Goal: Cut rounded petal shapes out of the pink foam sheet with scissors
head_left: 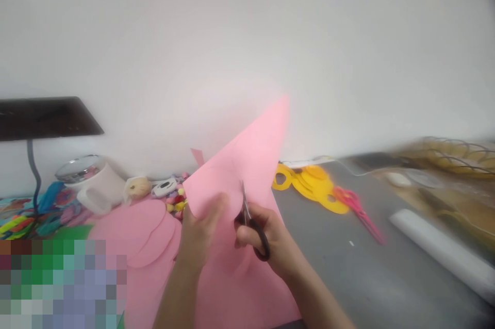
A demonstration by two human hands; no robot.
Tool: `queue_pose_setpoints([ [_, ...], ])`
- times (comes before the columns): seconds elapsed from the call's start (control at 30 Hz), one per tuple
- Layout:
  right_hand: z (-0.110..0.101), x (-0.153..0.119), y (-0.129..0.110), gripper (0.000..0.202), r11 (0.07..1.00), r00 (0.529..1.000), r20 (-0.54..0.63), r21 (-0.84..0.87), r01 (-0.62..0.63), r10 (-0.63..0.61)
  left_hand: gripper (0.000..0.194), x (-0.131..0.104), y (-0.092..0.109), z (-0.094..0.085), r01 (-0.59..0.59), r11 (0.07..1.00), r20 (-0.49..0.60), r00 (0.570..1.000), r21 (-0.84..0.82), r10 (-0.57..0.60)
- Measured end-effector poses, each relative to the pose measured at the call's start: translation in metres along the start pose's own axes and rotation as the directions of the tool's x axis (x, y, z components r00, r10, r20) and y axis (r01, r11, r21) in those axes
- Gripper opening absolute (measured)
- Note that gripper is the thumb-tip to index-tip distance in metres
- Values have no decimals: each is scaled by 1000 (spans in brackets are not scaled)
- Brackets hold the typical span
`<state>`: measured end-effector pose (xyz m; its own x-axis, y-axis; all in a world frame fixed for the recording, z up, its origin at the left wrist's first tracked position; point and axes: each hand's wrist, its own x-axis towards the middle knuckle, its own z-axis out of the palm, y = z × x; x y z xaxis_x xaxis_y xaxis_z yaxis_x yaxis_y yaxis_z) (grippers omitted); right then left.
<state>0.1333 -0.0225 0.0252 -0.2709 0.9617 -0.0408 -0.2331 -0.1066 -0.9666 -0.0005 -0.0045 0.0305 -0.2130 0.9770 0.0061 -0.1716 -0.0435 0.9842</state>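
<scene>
In the head view, we judged the pink sheet [257, 151] to be light paper or thin card, stiff enough to stand up above our hands yet easy to bend or crease. It looked dry rather than slippery, and likely to tear if pulled hard. The best hold seemed to be a gentle pinch near the lower edge, with the thumb flat and clear of the blades.

That was roughly how our left hand [199, 228] had it: grasping the sheet's lower left part, thumb on the near face, the fingers behind mostly hidden. Our right hand [263, 236] was closed around the black handles of the scissors [246, 208], whose blades pointed up and away against the sheet; we could not tell how wide they were parted.

The sheet lay directly in front of both hands, rising beyond the right hand to a blurred corner. Beneath the hands was more pink paper [240, 295]; left of the left hand lay overlapping pink ovals [131, 231], and right of the right hand, yellow cutouts [313, 184] on the table [328, 262].
</scene>
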Motion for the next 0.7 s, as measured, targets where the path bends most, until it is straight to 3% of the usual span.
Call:
queue_pose_setpoints([
  [0.1,0,0,0,14,1000,1000,0,-2,-1,1,23,2,-3,-2,18,1000,64,998,-15,-17],
  [0.3,-1,0,2,10,1000,1000,-3,6,-2,2,20,1,-1,-1,5,999,85,996,-54,0],
  [0.4,-2,0,3,10,1000,1000,-4,-3,2,-2,22,0,0,-1,12,997,76,997,-77,-6],
  [0.7,-2,0,6,24,1000,1000,1,-17,7,-7,34,0,1,-5,54,997,2,999,57,-55],
])
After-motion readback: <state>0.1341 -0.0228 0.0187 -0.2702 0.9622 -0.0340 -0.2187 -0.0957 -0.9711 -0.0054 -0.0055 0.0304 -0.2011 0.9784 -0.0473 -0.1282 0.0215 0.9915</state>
